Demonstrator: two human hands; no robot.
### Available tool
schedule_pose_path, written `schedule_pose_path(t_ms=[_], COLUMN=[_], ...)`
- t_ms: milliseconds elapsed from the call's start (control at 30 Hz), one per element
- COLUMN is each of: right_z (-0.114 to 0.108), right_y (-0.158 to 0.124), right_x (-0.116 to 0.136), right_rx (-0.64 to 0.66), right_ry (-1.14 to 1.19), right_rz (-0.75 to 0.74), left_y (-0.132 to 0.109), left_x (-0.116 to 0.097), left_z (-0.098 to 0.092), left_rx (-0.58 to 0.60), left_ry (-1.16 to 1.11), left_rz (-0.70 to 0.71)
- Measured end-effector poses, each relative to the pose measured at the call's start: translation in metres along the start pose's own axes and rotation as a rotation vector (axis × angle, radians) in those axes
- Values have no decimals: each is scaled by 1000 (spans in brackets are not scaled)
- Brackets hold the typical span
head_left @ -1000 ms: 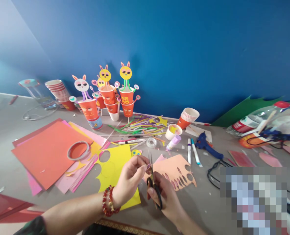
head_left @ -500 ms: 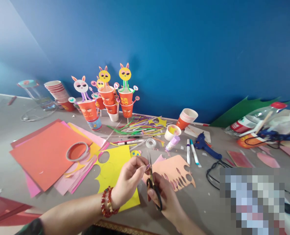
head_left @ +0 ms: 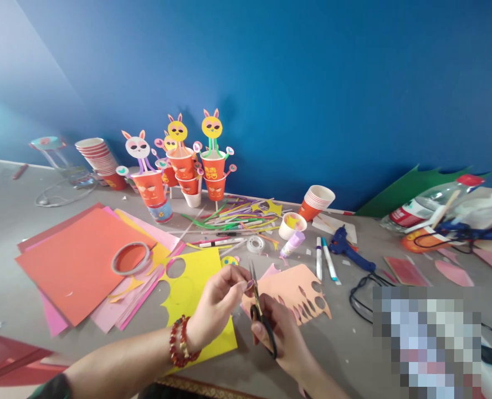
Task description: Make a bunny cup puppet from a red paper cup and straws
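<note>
Pinched between the thumb and fingers of my left hand [head_left: 223, 296] is a small purple-pink paper piece [head_left: 250, 284]. My right hand [head_left: 281, 332] grips black-handled scissors [head_left: 264, 330], their blades pointing up and away, slightly parted, right beside the paper piece. Under my left hand lies a yellow sheet [head_left: 200, 266] with round cut-outs. A peach sheet [head_left: 298, 282] with leaf-shaped and round holes lies behind my right hand. A small yellow face cut-out [head_left: 230, 260] shows just beyond my left fingers.
Rabbit-faced paper cup figures [head_left: 148, 185] stand along the blue wall. Coloured sheets [head_left: 80, 255] with a tape roll [head_left: 130, 259] lie left. A glue stick [head_left: 292, 244], markers [head_left: 329, 259], a blue glue gun [head_left: 349, 246] and its black cable lie right.
My right hand and the scissors have shifted very slightly, with the handles a little lower and to the right. My left hand still pinches the paper piece in nearly the same place.
</note>
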State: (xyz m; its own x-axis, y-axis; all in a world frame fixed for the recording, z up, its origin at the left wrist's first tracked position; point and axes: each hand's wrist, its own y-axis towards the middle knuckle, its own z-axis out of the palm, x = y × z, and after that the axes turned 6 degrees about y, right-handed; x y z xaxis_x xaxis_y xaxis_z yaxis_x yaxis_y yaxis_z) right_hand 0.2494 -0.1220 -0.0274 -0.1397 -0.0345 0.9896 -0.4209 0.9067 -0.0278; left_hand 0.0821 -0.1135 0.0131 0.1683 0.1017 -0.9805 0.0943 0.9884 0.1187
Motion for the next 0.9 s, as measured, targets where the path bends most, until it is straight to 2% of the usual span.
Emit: schedule_pose_path(t_ms=[167,300,433,567,700,900], right_z=[-3,-8,-17,-23,-22,-21], right_y=[0,2,5,7,7,7], right_x=[-5,-1,8,15,19,19], right_rx=[5,-64,-151,-144,-159,-147], right_ry=[15,123,203,275,234,212], right_rz=[32,103,12,23,12,-34], left_y=[3,5,6,4,3,5], left_x=[3,5,8,10,10,7], left_z=[-4,-8,-10,-9,-8,-8], left_rx=[39,70,155,232,309,327], left_ry=[-21,-9,62,210,285,361], left_rz=[10,-26,-78,-102,-116,-111])
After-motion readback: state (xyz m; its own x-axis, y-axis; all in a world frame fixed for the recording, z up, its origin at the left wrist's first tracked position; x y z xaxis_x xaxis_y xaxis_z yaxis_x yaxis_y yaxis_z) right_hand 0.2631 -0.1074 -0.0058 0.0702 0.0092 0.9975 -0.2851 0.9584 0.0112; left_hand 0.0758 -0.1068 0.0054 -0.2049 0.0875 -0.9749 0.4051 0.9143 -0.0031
